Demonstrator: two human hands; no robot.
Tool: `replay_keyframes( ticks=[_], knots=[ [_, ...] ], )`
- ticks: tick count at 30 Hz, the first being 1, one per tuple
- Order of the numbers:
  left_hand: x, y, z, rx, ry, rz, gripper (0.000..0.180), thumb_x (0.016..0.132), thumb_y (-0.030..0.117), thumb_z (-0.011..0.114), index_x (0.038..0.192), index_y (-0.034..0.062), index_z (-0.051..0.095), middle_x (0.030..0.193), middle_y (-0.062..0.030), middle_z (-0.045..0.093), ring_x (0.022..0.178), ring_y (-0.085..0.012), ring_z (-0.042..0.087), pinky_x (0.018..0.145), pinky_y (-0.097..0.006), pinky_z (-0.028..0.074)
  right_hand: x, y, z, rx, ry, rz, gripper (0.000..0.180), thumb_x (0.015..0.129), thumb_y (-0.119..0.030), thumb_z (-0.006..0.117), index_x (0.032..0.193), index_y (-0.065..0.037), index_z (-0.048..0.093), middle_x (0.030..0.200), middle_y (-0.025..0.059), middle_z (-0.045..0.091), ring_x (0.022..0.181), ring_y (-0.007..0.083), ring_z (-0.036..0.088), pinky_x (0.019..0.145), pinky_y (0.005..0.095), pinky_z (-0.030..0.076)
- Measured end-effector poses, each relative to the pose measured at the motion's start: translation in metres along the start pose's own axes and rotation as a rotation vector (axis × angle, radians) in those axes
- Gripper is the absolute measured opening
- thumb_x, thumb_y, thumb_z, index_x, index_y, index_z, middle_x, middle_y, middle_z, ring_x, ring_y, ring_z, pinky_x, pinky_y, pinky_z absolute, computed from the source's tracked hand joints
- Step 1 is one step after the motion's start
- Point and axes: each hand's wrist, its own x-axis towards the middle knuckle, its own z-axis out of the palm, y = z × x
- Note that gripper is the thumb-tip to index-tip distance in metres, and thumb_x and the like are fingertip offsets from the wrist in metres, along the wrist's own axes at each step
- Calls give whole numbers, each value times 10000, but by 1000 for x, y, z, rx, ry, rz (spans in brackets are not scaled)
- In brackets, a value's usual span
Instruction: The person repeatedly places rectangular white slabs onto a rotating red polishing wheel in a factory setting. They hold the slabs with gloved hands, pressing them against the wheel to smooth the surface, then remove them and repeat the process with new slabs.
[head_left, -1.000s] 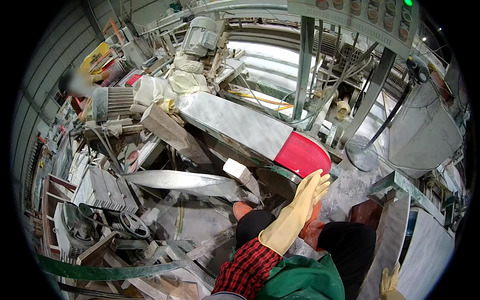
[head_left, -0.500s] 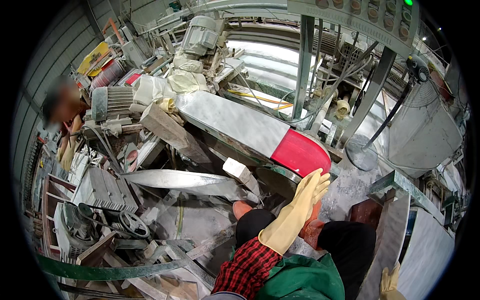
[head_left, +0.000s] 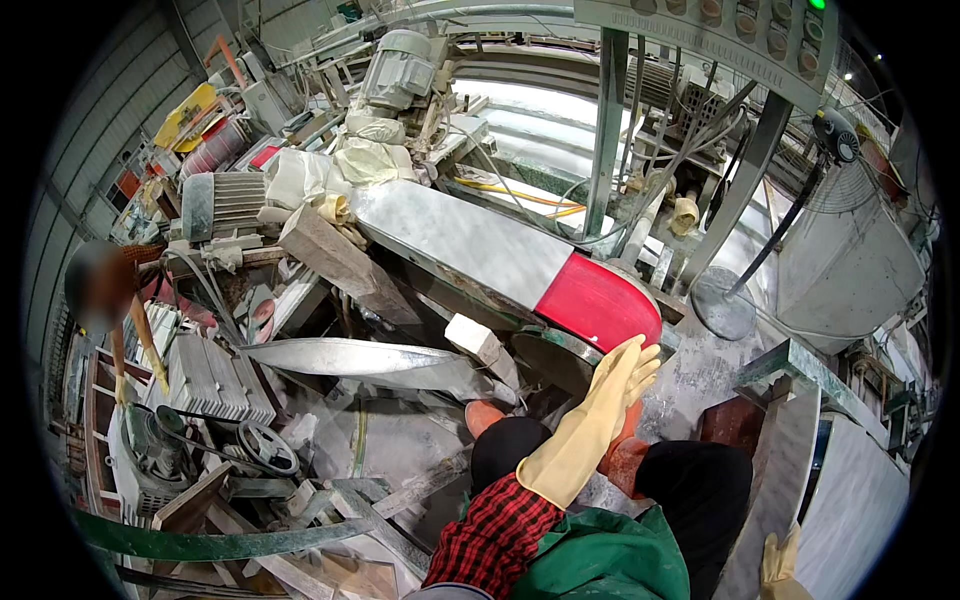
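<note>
My left hand (head_left: 624, 368), in a long cream rubber glove below a red-and-black checked sleeve, is stretched forward over my knees. Its fingers are straight and side by side, at the rounded red end (head_left: 600, 303) of a long machine cover. Whether they press on it or only lie close, I cannot tell. Grey-white covers the rest of the long top (head_left: 470, 240). At the lower right my right hand (head_left: 779, 562), gloved alike, is partly cut off, fingers extended beside a pale stone slab (head_left: 850, 510). Neither hand visibly holds anything.
A dusty curved metal piece (head_left: 360, 361) and a pale block (head_left: 482, 345) lie left of my legs. A belt-and-pulley motor (head_left: 160, 450) stands further left. A pedestal fan (head_left: 838, 140) and a control panel (head_left: 720, 40) are at right. Another person (head_left: 130, 310) bends at far left.
The other person at far left has bent lower, arms now reaching down nearer the belt-and-pulley motor. My own hands stay in almost the same place.
</note>
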Motion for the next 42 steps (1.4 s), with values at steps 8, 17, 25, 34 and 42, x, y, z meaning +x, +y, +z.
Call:
replay_keyframes(
  ticks=[8, 17, 25, 34, 42],
  knots=[
    [-1, 1, 2, 13, 35, -2, 397, 1038, 267, 547, 1399, 110, 503, 1391, -136, 567, 1194, -244, 603, 1035, -391, 485, 11, 41, -1, -44, 18, -6, 566, 957, -48, 476, 1486, 40, 296, 1446, 228, 464, 1338, 329, 455, 1147, 370, 318],
    [2, -2, 0, -2, 1, -1, 411, 1034, 276, 554, 1408, 114, 499, 1391, -138, 567, 1196, -246, 602, 1038, -392, 481, 33, 108, 3, 44, 64, -1, 579, 957, -66, 490, 1492, 39, 296, 1441, 233, 471, 1335, 328, 462, 1147, 375, 322],
    [0, 0, -2, 0, -9, 7, 410, 1045, 275, 527, 1419, 113, 485, 1401, -139, 558, 1223, -256, 582, 1058, -400, 457, 8, 75, -4, 1, 12, -242, 602, 963, -68, 485, 1507, 43, 253, 1492, 238, 414, 1376, 330, 417, 1167, 365, 293],
    [-4, 4, 7, 18, 78, -8, 391, 1013, 273, 595, 1362, 113, 525, 1348, -137, 604, 1162, -248, 627, 1019, -382, 496, 36, 118, -1, -29, 55, -140, 609, 963, -79, 512, 1503, 59, 267, 1508, 248, 394, 1395, 331, 398, 1171, 366, 289],
    [-5, 4, 11, 18, 69, -4, 405, 1014, 276, 592, 1375, 107, 520, 1359, -149, 596, 1185, -256, 617, 1030, -383, 492, 40, 152, -1, -75, 89, -220, 616, 962, -90, 535, 1498, 73, 279, 1523, 258, 375, 1412, 332, 380, 1175, 367, 285]
  ],
)
